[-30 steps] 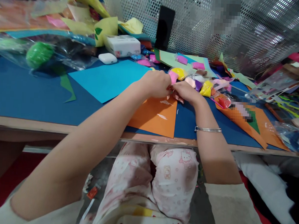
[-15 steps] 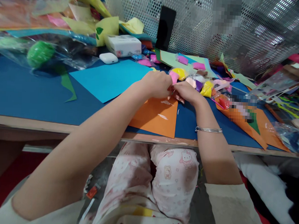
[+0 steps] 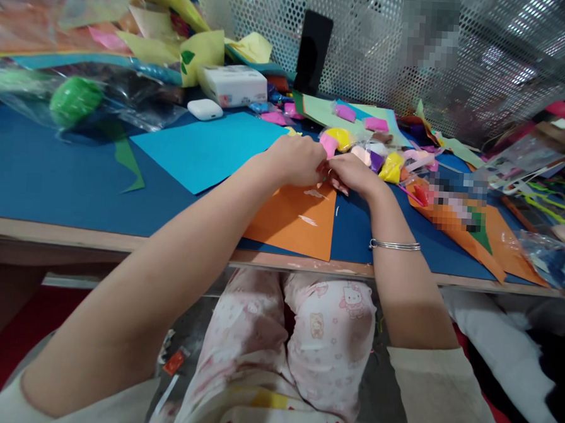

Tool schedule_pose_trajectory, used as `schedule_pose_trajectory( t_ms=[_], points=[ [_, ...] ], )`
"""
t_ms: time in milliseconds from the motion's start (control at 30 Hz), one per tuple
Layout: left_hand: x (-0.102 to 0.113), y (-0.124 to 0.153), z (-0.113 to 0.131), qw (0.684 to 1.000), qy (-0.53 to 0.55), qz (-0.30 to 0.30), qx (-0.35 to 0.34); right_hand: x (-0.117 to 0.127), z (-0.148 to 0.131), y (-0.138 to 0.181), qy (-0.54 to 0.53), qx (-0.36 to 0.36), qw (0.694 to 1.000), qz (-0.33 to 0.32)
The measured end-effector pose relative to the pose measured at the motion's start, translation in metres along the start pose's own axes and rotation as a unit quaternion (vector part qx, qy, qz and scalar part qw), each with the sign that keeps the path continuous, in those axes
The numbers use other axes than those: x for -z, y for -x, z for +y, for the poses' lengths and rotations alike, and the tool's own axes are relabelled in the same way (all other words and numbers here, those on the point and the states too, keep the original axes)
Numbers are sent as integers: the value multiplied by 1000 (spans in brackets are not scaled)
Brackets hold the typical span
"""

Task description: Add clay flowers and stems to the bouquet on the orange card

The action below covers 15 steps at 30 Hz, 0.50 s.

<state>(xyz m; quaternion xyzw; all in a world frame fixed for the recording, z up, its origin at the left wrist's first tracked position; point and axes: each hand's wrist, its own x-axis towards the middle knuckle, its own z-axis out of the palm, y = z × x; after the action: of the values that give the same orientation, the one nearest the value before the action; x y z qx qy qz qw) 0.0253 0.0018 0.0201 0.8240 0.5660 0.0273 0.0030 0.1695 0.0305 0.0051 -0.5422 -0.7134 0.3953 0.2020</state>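
Observation:
My left hand (image 3: pixel 298 159) and my right hand (image 3: pixel 352 173) meet over the far edge of an orange sheet of paper (image 3: pixel 294 225). Fingers of both are curled inward with the tips touching or nearly so. Whatever is pinched between them is too small or hidden to make out. Whitish smears mark the orange paper below. Just beyond the fingertips lies a pink lump (image 3: pixel 329 143), with a yellow lump (image 3: pixel 339 137) behind it. A bright blue sheet (image 3: pixel 210 148) lies left of my left hand.
Several coloured packets, a yellow one (image 3: pixel 391 167) among them, lie right of my hands. A phone (image 3: pixel 313 54) leans on the mesh partition. A white box (image 3: pixel 235 86), a white case (image 3: pixel 205 109) and a bagged green ball (image 3: pixel 75 103) sit left. Orange paper (image 3: pixel 482 238) lies right.

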Motion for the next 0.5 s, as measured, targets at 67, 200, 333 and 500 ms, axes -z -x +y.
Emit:
schedule_pose_trajectory(
  t_ms=[67,200,333,500],
  points=[
    [0,0,0,1000,-7,5,-7,0,1,0,0,1,1000,-1],
    [-1,0,-1,999,-19,7,-26,0,1,0,-6,0,1000,-1],
    [-2,-1,-2,999,-29,10,-25,0,-1,1,-2,-4,1000,1],
    [-2,-2,-2,1000,-14,-7,-16,0,-1,0,-5,-2,1000,-2]
  ],
)
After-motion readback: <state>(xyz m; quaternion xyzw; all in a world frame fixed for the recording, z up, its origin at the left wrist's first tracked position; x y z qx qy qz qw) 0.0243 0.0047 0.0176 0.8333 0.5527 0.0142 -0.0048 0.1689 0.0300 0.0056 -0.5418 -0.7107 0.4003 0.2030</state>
